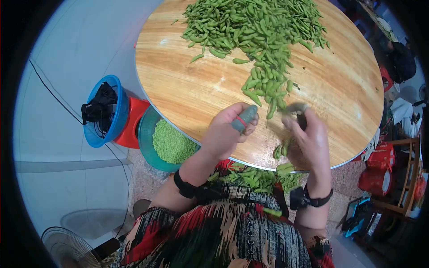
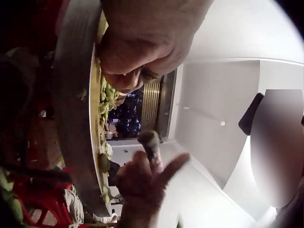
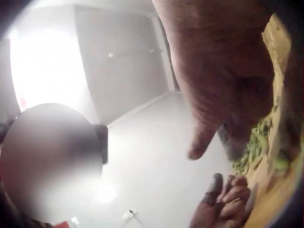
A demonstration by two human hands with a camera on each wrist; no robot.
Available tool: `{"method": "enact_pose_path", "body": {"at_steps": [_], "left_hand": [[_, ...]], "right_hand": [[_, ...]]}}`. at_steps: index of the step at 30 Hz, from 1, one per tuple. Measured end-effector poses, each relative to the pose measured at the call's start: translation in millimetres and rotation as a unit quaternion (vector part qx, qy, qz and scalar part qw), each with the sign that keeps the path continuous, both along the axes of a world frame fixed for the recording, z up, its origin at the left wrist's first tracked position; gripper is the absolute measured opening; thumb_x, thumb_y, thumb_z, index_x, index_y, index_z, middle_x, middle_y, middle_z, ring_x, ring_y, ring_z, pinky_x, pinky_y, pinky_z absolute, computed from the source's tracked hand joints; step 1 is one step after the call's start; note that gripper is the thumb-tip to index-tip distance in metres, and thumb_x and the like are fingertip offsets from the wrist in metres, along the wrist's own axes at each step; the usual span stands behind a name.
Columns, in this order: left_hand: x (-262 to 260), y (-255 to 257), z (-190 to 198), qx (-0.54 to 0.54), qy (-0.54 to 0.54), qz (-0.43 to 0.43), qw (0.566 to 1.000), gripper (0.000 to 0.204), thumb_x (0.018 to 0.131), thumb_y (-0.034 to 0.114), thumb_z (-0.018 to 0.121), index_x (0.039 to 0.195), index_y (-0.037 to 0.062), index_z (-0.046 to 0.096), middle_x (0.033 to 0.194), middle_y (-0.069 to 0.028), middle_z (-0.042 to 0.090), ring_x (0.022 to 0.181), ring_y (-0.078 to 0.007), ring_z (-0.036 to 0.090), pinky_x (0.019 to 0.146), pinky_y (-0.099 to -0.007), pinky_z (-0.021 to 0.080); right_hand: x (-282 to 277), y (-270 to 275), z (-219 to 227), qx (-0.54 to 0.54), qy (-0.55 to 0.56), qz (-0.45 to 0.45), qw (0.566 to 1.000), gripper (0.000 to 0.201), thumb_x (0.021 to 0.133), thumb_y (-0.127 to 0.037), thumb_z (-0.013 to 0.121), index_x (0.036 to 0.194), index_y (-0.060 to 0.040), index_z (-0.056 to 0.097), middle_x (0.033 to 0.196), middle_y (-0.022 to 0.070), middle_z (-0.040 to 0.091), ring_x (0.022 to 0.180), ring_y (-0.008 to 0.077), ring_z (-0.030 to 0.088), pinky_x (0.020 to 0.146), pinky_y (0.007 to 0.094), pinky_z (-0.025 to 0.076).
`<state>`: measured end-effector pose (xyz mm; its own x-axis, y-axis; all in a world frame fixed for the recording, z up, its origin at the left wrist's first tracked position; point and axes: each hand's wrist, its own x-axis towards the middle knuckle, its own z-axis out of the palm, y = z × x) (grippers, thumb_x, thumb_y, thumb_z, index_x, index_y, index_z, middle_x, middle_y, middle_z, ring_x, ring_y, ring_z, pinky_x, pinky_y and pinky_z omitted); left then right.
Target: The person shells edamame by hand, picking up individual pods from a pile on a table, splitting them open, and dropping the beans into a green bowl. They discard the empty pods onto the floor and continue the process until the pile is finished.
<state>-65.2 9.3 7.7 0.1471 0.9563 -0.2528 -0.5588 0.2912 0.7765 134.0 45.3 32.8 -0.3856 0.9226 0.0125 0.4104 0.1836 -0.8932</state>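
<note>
1. Centrally, the left hand [image 1: 230, 128] curls its fingers; any held item is hidden.
2. Right hand [image 1: 311, 135] parts thumb and forefinger.
3. Edamame pods [image 1: 268, 82] trail across the round tabletop [image 1: 178, 80] to between both hands.

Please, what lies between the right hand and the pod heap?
The head view shows a trail of green pods on the table, from the heap toward the right hand.
</note>
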Motion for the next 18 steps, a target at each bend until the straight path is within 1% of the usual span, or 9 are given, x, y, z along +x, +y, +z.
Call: {"method": "enact_pose_path", "body": {"at_steps": [2,3,5,6,8,10,12,14,18], "left_hand": [[9,-1,-2,0.041,0.026,-0.007,0.999,0.016,0.084,0.002,0.049,0.098,0.0052,0.056,0.082,-0.0008,0.053,0.059,-0.0032,0.042,0.047,-0.0138,0.028],[10,-2,3,0.043,0.026,-0.008,0.999,0.016,0.084,0.002,0.049,0.098,0.0052,0.056,0.082,-0.0008,0.053,0.059,-0.0032,0.042,0.047,-0.0138,0.028],[14,-4,13,0.117,0.226,-0.032,0.967,0.026,0.082,0.000,0.052,0.107,0.0045,0.058,0.084,-0.0027,0.056,0.063,-0.0065,0.048,0.051,-0.0173,0.035],[16,-5,10,0.116,0.225,-0.032,0.967,0.026,0.082,0.000,0.052,0.107,0.0045,0.058,0.084,-0.0027,0.056,0.063,-0.0065,0.048,0.051,-0.0173,0.035],[23,-4,4,0.313,0.458,-0.007,0.832,0.035,0.079,-0.002,0.056,0.113,0.0054,0.058,0.084,-0.0065,0.058,0.070,-0.0145,0.055,0.058,-0.0247,0.043],[32,-6,7,0.333,0.477,-0.019,0.813,0.038,0.078,-0.002,0.056,0.114,0.0057,0.056,0.084,-0.0088,0.058,0.075,-0.0193,0.056,0.062,-0.0280,0.045],[40,-6,9,0.357,0.493,-0.036,0.792,0.041,0.076,-0.002,0.057,0.116,0.0060,0.055,0.084,-0.0111,0.057,0.079,-0.0240,0.058,0.066,-0.0312,0.047],[47,-5,10,0.388,0.534,-0.052,0.749,0.041,0.074,-0.004,0.058,0.114,0.0057,0.055,0.084,-0.0138,0.055,0.080,-0.0289,0.057,0.068,-0.0341,0.048],[58,-2,4,0.396,0.527,0.016,0.752,0.037,0.072,-0.007,0.056,0.107,0.0048,0.056,0.084,-0.0137,0.055,0.078,-0.0310,0.057,0.068,-0.0343,0.048]], "right_hand": [[-9,11,-1,0.182,-0.286,-0.085,0.937,0.020,0.075,-0.012,0.063,0.090,0.0003,0.057,0.071,0.0181,0.061,0.065,0.0301,0.061,0.059,0.0374,0.046],[-14,11,0,0.166,-0.283,-0.088,0.941,0.017,0.075,-0.012,0.063,0.083,0.0013,0.054,0.073,0.0233,0.059,0.070,0.0383,0.058,0.061,0.0423,0.045],[-11,9,-5,0.170,-0.278,-0.090,0.941,0.017,0.075,-0.012,0.062,0.082,0.0017,0.053,0.071,0.0227,0.058,0.069,0.0384,0.058,0.061,0.0432,0.044],[-8,6,-8,0.172,-0.273,-0.092,0.942,0.017,0.075,-0.011,0.062,0.081,0.0020,0.053,0.070,0.0221,0.058,0.068,0.0385,0.057,0.061,0.0441,0.044],[3,3,-14,0.166,-0.238,-0.105,0.951,0.019,0.075,-0.012,0.062,0.081,0.0030,0.052,0.071,0.0223,0.057,0.067,0.0386,0.056,0.061,0.0432,0.043],[16,2,-22,0.124,-0.169,-0.115,0.971,0.020,0.076,-0.013,0.061,0.083,0.0043,0.053,0.074,0.0220,0.056,0.067,0.0361,0.055,0.060,0.0397,0.043],[23,-2,-25,0.065,-0.067,-0.093,0.991,0.022,0.078,-0.015,0.061,0.087,0.0041,0.055,0.074,0.0154,0.058,0.065,0.0261,0.055,0.060,0.0342,0.043],[23,-9,-14,-0.116,0.109,-0.062,0.985,0.022,0.080,-0.016,0.061,0.089,0.0031,0.057,0.075,0.0081,0.059,0.067,0.0158,0.054,0.061,0.0303,0.042],[24,-12,-13,-0.168,0.099,-0.098,0.976,0.021,0.081,-0.017,0.060,0.089,0.0022,0.057,0.077,0.0040,0.058,0.070,0.0098,0.050,0.062,0.0270,0.042]]}}
